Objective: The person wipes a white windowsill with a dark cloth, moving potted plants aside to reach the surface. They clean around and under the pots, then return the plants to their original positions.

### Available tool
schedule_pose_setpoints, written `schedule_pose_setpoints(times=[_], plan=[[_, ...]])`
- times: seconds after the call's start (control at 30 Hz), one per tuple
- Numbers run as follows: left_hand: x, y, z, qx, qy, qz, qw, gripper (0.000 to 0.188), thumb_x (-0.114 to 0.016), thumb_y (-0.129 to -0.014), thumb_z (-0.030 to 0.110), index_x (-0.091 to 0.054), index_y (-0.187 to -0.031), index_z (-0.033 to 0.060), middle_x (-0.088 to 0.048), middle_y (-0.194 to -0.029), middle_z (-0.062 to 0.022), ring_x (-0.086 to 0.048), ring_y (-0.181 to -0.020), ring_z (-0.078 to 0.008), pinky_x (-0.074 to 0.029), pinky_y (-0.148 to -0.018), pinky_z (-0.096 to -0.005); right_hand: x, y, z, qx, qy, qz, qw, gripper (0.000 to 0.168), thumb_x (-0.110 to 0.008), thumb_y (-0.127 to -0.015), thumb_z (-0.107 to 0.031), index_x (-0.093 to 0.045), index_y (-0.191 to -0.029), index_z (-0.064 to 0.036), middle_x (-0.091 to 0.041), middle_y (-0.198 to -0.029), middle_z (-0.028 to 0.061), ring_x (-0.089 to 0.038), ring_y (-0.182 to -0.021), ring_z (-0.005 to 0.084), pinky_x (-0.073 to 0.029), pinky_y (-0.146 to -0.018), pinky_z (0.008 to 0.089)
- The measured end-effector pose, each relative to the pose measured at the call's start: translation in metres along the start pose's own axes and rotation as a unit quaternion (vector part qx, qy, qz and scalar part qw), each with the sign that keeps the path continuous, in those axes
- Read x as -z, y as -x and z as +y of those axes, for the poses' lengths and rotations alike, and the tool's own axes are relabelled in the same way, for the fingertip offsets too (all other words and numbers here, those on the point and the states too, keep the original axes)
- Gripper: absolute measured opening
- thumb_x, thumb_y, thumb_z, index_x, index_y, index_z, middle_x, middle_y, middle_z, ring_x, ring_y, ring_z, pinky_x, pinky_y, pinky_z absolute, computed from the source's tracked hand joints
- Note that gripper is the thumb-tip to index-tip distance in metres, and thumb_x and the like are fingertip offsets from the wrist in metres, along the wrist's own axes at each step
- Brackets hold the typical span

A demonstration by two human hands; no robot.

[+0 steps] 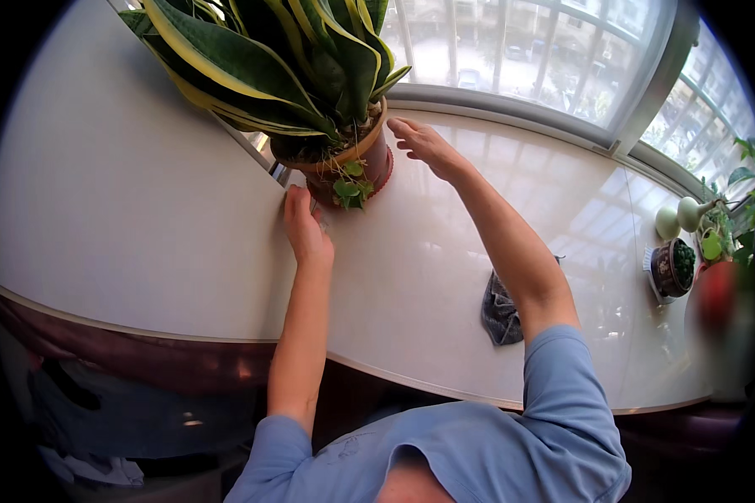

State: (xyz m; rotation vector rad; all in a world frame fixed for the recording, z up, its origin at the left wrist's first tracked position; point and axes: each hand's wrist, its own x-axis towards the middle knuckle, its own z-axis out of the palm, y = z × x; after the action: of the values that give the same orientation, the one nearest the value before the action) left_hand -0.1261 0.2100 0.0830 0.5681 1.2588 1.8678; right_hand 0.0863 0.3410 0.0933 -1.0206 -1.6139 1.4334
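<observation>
A snake plant with yellow-edged green leaves (245, 82) grows in a brown plant pot (372, 154) at the back of the white counter. Its pot stands on a red saucer with a scalloped edge (388, 173). A small trailing plant with round green leaves (349, 190) hangs over the front rim. My left hand (307, 227) is at the pot's lower left, thumb apart from the fingers; whether the fingertips touch it is hard to tell. To the right of the rim, my right hand (426, 146) is held with fingers extended and nothing in it.
A dark grey cloth (502, 311) lies on the white counter (409, 283), partly behind my right forearm. Windows (509, 50) with bars line the back. At the right are a small potted succulent (674, 267), a pale green gourd (690, 214) and a blurred red object (720, 292).
</observation>
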Motion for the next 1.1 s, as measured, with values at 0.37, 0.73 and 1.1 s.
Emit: schedule_pose_setpoints(times=[0.37,0.73,1.1], plan=[[0.062,0.151,-0.022,0.063,-0.180,-0.162,0.968,0.029,-0.051,-0.095,0.010,-0.057,-0.119,-0.0057,-0.062,-0.111,-0.0124,-0.064,-0.099,-0.0197,-0.050,-0.085,-0.0302,0.086,0.290,0.014,-0.102,0.438,-0.061,0.891,0.046,-0.068,-0.085,-0.032,-0.060,-0.125,-0.012,-0.041,-0.144,0.0193,-0.035,-0.135,0.0382,-0.034,-0.110,0.0436],[-0.004,0.246,-0.072,0.196,-0.178,-0.333,0.905,0.040,-0.054,-0.095,0.014,-0.050,-0.130,-0.0046,-0.058,-0.121,-0.0141,-0.061,-0.107,-0.0202,-0.051,-0.086,-0.0316,0.068,0.320,0.094,0.139,0.313,0.162,0.926,0.017,-0.055,-0.083,0.001,-0.064,-0.098,-0.002,-0.063,-0.102,0.0097,-0.061,-0.092,0.0248,-0.050,-0.080,0.0317],[-0.042,0.220,-0.065,0.200,-0.005,-0.215,0.956,0.029,-0.056,-0.090,0.006,-0.059,-0.118,-0.0025,-0.064,-0.098,-0.0050,-0.061,-0.085,-0.0108,-0.050,-0.076,-0.0244,0.008,0.271,0.031,-0.039,-0.127,0.060,0.989,0.030,-0.053,-0.096,-0.018,-0.059,-0.119,0.001,-0.063,-0.104,0.0042,-0.057,-0.096,0.0118,-0.046,-0.087,0.0272]])
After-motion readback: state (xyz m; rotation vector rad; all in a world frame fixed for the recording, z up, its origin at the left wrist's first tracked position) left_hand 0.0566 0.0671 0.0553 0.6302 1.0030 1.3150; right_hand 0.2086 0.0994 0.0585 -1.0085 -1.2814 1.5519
